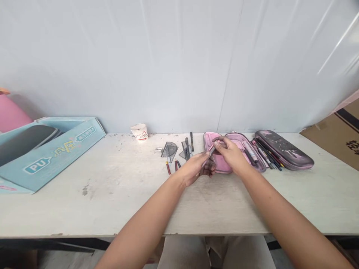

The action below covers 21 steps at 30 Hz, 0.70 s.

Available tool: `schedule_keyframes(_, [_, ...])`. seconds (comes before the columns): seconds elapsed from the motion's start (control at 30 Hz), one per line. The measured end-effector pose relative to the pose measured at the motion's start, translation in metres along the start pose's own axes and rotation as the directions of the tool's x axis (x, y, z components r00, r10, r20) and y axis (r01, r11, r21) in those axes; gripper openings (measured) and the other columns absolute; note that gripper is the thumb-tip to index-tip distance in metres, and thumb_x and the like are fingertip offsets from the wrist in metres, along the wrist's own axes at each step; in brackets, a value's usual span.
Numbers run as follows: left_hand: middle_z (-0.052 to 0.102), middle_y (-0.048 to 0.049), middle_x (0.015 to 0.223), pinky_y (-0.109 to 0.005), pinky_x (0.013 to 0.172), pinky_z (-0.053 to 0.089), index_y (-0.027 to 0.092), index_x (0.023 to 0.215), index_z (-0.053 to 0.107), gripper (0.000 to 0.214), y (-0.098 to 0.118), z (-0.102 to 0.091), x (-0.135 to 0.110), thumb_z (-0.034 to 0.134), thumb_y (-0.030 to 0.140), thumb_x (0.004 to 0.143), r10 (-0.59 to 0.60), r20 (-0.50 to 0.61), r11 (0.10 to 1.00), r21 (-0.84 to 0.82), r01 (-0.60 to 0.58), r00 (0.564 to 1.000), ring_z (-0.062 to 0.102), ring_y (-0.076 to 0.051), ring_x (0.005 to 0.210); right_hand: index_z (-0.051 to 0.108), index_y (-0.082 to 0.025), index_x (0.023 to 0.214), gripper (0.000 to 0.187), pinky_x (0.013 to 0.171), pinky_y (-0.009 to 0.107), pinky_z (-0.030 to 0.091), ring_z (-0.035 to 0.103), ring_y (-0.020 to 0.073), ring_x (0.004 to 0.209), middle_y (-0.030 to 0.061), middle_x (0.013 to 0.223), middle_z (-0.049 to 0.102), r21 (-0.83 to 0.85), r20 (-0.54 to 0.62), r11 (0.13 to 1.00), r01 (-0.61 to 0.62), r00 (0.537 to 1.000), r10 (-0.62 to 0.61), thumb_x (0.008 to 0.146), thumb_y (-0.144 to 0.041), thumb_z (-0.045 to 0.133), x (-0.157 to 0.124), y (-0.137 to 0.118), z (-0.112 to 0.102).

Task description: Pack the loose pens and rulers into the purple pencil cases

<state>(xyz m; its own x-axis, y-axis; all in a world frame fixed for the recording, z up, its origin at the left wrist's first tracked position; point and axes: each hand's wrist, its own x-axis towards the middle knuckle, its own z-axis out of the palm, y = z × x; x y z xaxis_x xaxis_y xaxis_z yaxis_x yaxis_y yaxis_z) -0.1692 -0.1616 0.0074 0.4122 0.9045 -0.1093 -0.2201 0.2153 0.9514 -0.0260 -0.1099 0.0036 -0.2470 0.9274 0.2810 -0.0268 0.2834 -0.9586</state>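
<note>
pale wall [179, 67] backed the table [70, 209]. left hand [198, 166] and right hand [228, 152] gripped a slim pinkish-grey item [212, 148] at the open case [223, 167]. work seemed partway: markers [251, 150] lay inside, while pens [263, 154] on its right and pencils [168, 169] on its left lay out. the case looked dark-edged, pink-lined, smudged.

the cup [139, 132] stands left of the open pencil case [223, 164]

Bare forearms [153, 215], pale beige trousers [182, 254]
</note>
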Motion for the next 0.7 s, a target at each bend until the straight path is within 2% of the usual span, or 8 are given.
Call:
schedule_keyframes(0.13, [0.035,0.0077,0.05,-0.018,0.042,0.022,0.018,0.074,0.043,0.033,-0.006,0.002,0.004,0.055,0.048,0.077,-0.027,-0.088,0.997,0.072,0.034,0.996,0.031,-0.005,0.042,0.054,-0.02,0.092,0.029,0.072,0.032,0.048,0.061,0.016,0.072,0.001,0.076,0.062,-0.129,-0.007,0.99,0.062,0.998,-0.064,0.078,-0.046,0.053,-0.011,0.008,0.005])
schedule_keyframes(0.2, [0.026,0.0091,0.049,-0.018,0.04,0.012,0.018,0.072,0.043,0.033,-0.006,0.004,0.004,0.055,0.048,0.078,-0.054,-0.111,0.993,0.101,0.065,0.992,0.021,-0.003,0.039,0.053,-0.021,0.093,0.029,0.074,0.032,0.048,0.061,0.0156,0.074,0.001,0.077,0.062,-0.078,-0.046,0.994,0.082,0.995,-0.086,0.078,-0.045,0.052,-0.014,0.007,0.006])
schedule_keyframes(0.27, [0.024,0.0089,0.049,-0.018,0.039,0.007,0.018,0.07,0.044,0.033,-0.006,0.005,0.005,0.051,0.049,0.08,-0.053,-0.129,0.99,0.122,0.069,0.99,0.017,-0.003,0.038,0.051,-0.021,0.094,0.027,0.075,0.032,0.048,0.061,0.0148,0.075,0.0006,0.077,0.062,0.029,-0.15,0.992,0.12,0.982,-0.114,0.079,-0.044,0.052,-0.013,0.003,0.004])
schedule_keyframes(0.33, [0.024,0.0083,0.048,-0.018,0.038,0.011,0.017,0.069,0.045,0.032,-0.006,0.006,0.006,0.048,0.045,0.083,-0.01,-0.106,0.997,0.075,0.018,0.994,0.019,-0.003,0.038,0.049,-0.023,0.092,0.023,0.072,0.031,0.048,0.06,0.0138,0.075,0.0,0.079,0.061,0.157,-0.312,0.971,0.179,0.942,-0.123,0.079,-0.042,0.052,-0.01,-0.001,-0.001])
schedule_keyframes(0.43, [0.034,0.0054,0.052,-0.017,0.045,0.033,0.016,0.073,0.048,0.022,-0.002,0.005,0.009,0.046,0.033,0.087,0.171,-0.078,0.975,-0.128,-0.18,0.982,0.037,-0.004,0.045,0.046,-0.023,0.084,0.013,0.062,0.025,0.047,0.058,0.0113,0.07,-0.0015,0.078,0.058,0.311,-0.448,0.928,0.204,0.893,-0.047,0.078,-0.034,0.051,-0.006,-0.001,-0.008])
schedule_keyframes(0.53, [0.051,-0.0004,0.071,-0.027,0.071,0.048,0.018,0.083,0.049,0.011,0.005,0.0,0.009,0.042,0.024,0.088,0.339,-0.215,0.889,-0.246,-0.387,0.916,0.058,-0.011,0.073,0.048,-0.022,0.079,0.009,0.045,0.019,0.036,0.049,0.0081,0.054,-0.0026,0.073,0.056,0.281,-0.331,0.958,0.052,0.943,0.046,0.075,-0.029,0.051,-0.009,0.002,-0.007])
schedule_keyframes(0.63, [0.057,-0.0032,0.087,-0.036,0.088,0.045,0.02,0.091,0.05,0.011,0.011,-0.006,0.007,0.04,0.023,0.089,0.399,-0.35,0.865,-0.164,-0.475,0.848,0.058,-0.015,0.095,0.052,-0.022,0.082,0.022,0.041,0.021,0.029,0.042,0.009,0.045,-0.0037,0.06,0.054,0.011,-0.102,0.997,-0.083,0.991,0.083,0.079,-0.043,0.047,-0.017,0.004,0.004])
schedule_keyframes(0.7, [0.058,-0.003,0.091,-0.037,0.092,0.044,0.02,0.093,0.052,0.012,0.011,-0.011,0.007,0.042,0.024,0.088,0.406,-0.384,0.867,-0.124,-0.482,0.829,0.057,-0.015,0.099,0.055,-0.02,0.076,0.035,0.045,0.024,0.032,0.043,0.011,0.046,-0.0034,0.051,0.049,-0.182,0.04,0.981,-0.072,0.996,0.08,0.082,-0.052,0.04,-0.022,0.003,0.01])
